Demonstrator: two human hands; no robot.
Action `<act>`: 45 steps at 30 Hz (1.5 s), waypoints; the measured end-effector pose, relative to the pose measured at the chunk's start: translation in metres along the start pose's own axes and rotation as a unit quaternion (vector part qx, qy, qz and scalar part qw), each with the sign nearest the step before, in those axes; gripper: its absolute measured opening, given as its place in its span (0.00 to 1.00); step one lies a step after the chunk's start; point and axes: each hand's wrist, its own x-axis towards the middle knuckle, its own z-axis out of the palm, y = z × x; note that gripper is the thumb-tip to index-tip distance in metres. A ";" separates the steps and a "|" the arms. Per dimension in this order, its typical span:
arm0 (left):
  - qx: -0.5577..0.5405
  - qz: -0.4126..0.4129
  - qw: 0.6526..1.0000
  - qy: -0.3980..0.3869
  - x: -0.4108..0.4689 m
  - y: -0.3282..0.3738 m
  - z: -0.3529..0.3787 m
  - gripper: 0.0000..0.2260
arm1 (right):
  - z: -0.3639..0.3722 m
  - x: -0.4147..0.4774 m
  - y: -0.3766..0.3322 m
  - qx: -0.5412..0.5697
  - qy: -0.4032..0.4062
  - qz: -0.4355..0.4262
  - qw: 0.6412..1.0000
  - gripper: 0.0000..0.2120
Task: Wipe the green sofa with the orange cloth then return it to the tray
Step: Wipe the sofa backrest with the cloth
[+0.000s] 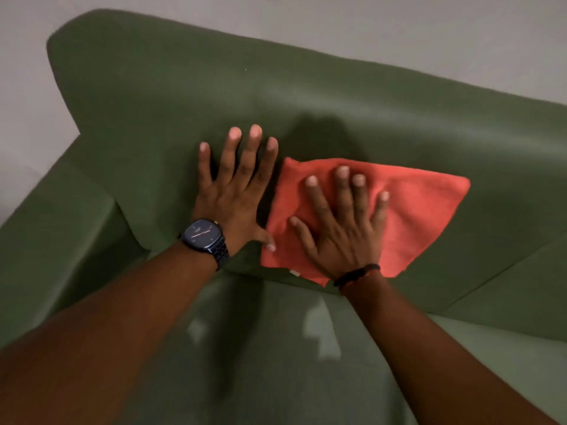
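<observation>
The green sofa (171, 96) fills most of the view, its backrest slanting from upper left to right. The orange cloth (426, 216) lies spread flat against the lower backrest, just above the seat. My right hand (340, 225) presses flat on the cloth with fingers spread, covering its left half. My left hand (236, 191) rests flat on the bare backrest just left of the cloth, fingers apart, its thumb touching the cloth's left edge. A dark watch sits on my left wrist. No tray is in view.
The sofa's left armrest (58, 228) rises at the left. The seat cushion (276, 348) lies under my forearms. A pale wall (368, 26) runs behind the backrest.
</observation>
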 end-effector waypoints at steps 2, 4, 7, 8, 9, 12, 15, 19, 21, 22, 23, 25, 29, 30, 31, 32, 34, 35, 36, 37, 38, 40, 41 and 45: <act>-0.009 0.000 1.000 0.006 -0.001 0.000 -0.001 0.73 | 0.002 0.002 0.000 -0.015 0.015 0.047 0.999 0.35; -0.038 -0.006 0.999 0.017 -0.001 0.004 -0.003 0.69 | 0.005 0.002 -0.014 0.003 -0.001 0.052 0.999 0.35; -0.058 -0.017 0.996 0.062 -0.004 0.009 -0.004 0.61 | 0.007 -0.005 -0.030 0.025 -0.070 -0.069 0.995 0.35; -0.060 -0.017 0.993 0.096 -0.006 0.010 -0.005 0.57 | 0.006 -0.007 -0.029 0.029 -0.085 -0.103 0.991 0.35; -0.063 -0.014 0.988 0.137 -0.007 0.011 -0.005 0.51 | 0.004 -0.008 -0.027 0.036 -0.094 -0.119 0.988 0.34; -0.110 -0.016 0.973 0.201 -0.007 0.013 -0.006 0.34 | -0.003 -0.001 -0.017 0.065 -0.089 -0.124 0.986 0.28; -0.166 -0.058 0.969 0.171 -0.008 0.015 -0.013 0.29 | -0.013 0.008 0.001 0.042 -0.068 -0.101 0.992 0.32; -0.190 -0.091 0.969 0.125 -0.006 0.018 -0.026 0.25 | -0.030 0.028 0.019 0.030 -0.038 -0.021 0.999 0.44; -0.201 -0.111 0.966 0.119 -0.004 0.023 -0.030 0.20 | -0.037 0.037 0.021 0.024 -0.042 -0.018 0.999 0.47; -0.203 -0.113 0.965 0.122 -0.005 0.027 -0.032 0.17 | -0.041 0.040 0.019 0.023 -0.046 -0.024 0.998 0.46; -0.213 -0.108 0.963 0.125 -0.006 0.031 -0.035 0.14 | -0.045 0.042 0.017 0.025 -0.046 -0.030 0.998 0.43; -0.251 -0.090 0.956 0.125 -0.007 0.038 -0.042 0.09 | -0.051 0.042 0.014 0.032 -0.011 -0.045 0.998 0.28; -0.300 -0.026 0.949 0.090 -0.008 0.062 -0.056 0.10 | -0.065 0.030 0.029 0.087 0.013 -0.086 0.992 0.04; -0.307 -0.005 0.949 0.078 -0.009 0.070 -0.059 0.10 | -0.068 0.023 0.037 0.126 -0.011 -0.096 0.987 0.04; -0.313 0.014 0.948 0.064 -0.010 0.082 -0.061 0.10 | -0.073 0.013 0.048 0.174 -0.048 -0.094 0.979 0.05; -0.316 0.029 0.947 0.051 -0.014 0.095 -0.061 0.10 | -0.080 -0.001 0.060 0.227 -0.100 -0.074 0.966 0.06; -0.317 0.052 0.947 0.027 -0.024 0.128 -0.059 0.12 | -0.095 -0.032 0.088 0.320 -0.210 -0.009 0.924 0.10; -0.317 0.063 0.946 0.012 -0.030 0.144 -0.056 0.12 | -0.101 -0.048 0.103 0.349 -0.250 0.015 0.903 0.12; -0.315 0.077 0.946 -0.004 -0.036 0.167 -0.053 0.13 | -0.109 -0.064 0.123 0.361 -0.277 0.026 0.890 0.14; -0.309 0.091 0.946 -0.021 -0.042 0.192 -0.048 0.12 | -0.117 -0.080 0.144 0.361 -0.298 0.025 0.883 0.16; -0.302 0.104 0.947 -0.041 -0.046 0.221 -0.044 0.12 | -0.125 -0.097 0.169 0.348 -0.318 0.017 0.882 0.17; -0.286 0.115 0.947 -0.085 -0.050 0.278 -0.036 0.12 | -0.140 -0.127 0.218 0.312 -0.343 -0.002 0.886 0.17; -0.277 0.118 0.948 -0.103 -0.049 0.311 -0.032 0.12 | -0.149 -0.144 0.247 0.294 -0.354 -0.004 0.888 0.16; -0.241 0.128 0.953 -0.133 -0.035 0.441 -0.020 0.09 | -0.184 -0.205 0.357 0.221 -0.380 0.014 0.898 0.13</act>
